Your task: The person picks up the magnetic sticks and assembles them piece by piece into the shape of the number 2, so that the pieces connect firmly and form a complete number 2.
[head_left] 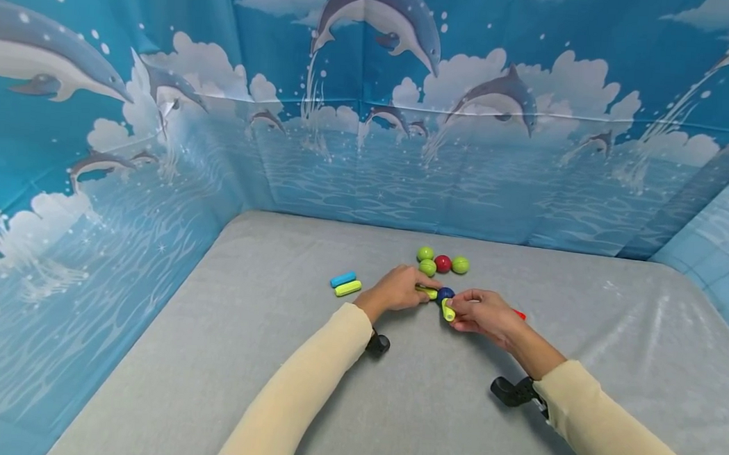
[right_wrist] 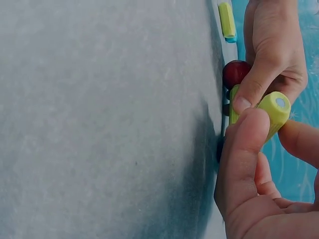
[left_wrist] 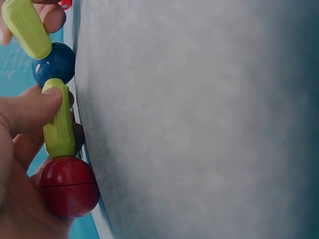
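Observation:
Thumb and fingers of my left hand pinch a ribbed yellow-green toy rod. A red ball sits at one end of this rod, close to the palm, and a dark blue ball at the other. My right hand pinches a second yellow-green rod, which has a silvery disc in its free end. Its other end meets the blue ball, so rods and balls form a bent chain between both hands. In the head view, the left hand hides the red ball held near it.
Beyond the hands, three green balls cluster around another red ball. A blue rod and a yellow-green rod lie to the left. Something red shows behind the right hand. Dolphin-printed curtains border the grey surface.

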Demonstrator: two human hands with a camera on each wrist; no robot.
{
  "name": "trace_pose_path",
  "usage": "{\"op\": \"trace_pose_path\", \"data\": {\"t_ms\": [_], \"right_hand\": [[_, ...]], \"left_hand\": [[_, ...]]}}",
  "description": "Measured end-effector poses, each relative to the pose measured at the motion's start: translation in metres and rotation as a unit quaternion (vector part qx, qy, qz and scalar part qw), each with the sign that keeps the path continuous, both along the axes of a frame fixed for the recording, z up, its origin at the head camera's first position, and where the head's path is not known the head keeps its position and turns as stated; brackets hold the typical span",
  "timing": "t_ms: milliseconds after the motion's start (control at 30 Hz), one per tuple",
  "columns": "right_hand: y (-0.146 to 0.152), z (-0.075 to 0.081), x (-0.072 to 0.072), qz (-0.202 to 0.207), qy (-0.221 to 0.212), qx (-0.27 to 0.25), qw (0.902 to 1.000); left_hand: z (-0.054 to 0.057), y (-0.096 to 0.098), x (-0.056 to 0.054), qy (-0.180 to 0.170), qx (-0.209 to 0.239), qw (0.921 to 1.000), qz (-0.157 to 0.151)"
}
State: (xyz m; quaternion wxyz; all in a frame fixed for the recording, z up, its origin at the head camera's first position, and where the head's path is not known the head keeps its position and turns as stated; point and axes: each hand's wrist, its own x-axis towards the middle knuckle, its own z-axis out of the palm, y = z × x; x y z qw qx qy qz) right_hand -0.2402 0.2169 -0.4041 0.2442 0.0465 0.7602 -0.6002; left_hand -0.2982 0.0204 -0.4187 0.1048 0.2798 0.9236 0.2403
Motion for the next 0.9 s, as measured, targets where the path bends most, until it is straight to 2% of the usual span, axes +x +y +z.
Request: {"op": "trace_pose_path", "data": {"t_ms": [267,533,733,900], "right_hand": [[0.003,0.003,0.002,0.014,0.005,-0.003,0.9999],[0.013,0.011,0.002,0.036,0.019,0.055,0.9977],[0.026,0.015,-0.006,0.046,0.068,0.120,0.9894],[0.034,0.013,-0.017,0.044,0.130,0.168,0.9763]], "left_hand": [[0.001,0.000,0.001,0.005,0.002,1.0000,-0.002],[0.002,-0.001,0.002,0.007,-0.001,1.0000,-0.003],[0.002,0.000,0.002,0.002,0.001,1.0000,-0.002],[0.001,0.000,0.002,-0.003,0.002,1.0000,-0.002]]}}
